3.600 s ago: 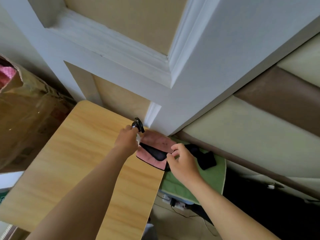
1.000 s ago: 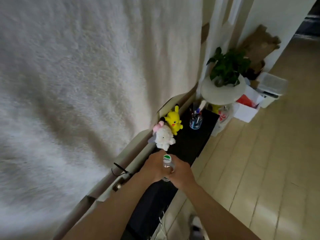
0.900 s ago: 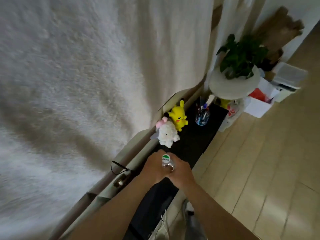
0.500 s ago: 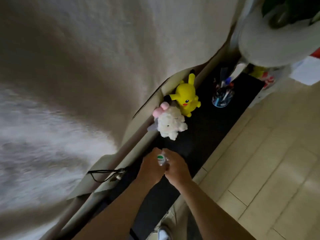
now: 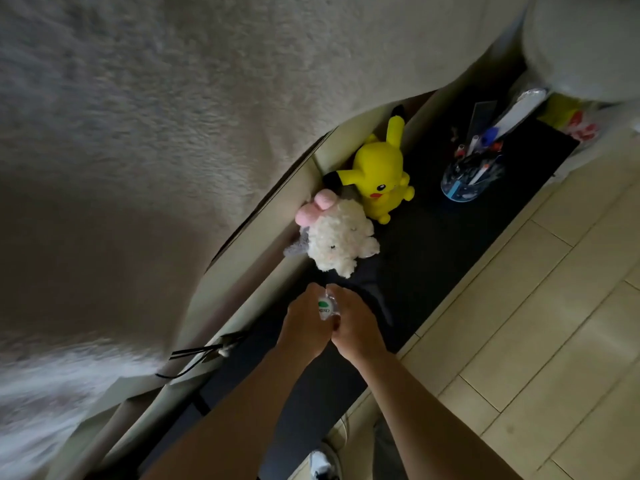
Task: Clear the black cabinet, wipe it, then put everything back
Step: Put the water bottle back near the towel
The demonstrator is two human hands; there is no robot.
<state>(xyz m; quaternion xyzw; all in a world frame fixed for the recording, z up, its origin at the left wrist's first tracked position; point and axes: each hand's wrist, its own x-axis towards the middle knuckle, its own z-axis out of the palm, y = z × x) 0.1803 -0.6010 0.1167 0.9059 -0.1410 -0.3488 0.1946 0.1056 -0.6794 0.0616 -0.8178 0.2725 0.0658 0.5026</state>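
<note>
The black cabinet (image 5: 446,247) runs diagonally along the bed's side. On it stand a yellow plush toy (image 5: 379,171), a white fluffy plush toy with a pink bow (image 5: 337,237) and a clear pen holder (image 5: 469,178) full of pens. Over the cabinet's near part, my left hand (image 5: 303,323) and my right hand (image 5: 356,327) both grip a small clear bottle with a white-and-green cap (image 5: 326,308), held upright between them. The bottle's body is hidden by my fingers.
A fluffy white blanket (image 5: 173,116) hangs over the bed on the left. A black cable (image 5: 201,355) lies on the bed's ledge. Pale wood floor (image 5: 540,323) lies to the right. A white round stand (image 5: 581,39) is at the top right, with a plastic bag (image 5: 578,124) below it.
The view swung from a wooden table and pink pouch to the black cabinet. Both hands now hold the bottle, and the camera has closed in on the plush toys.
</note>
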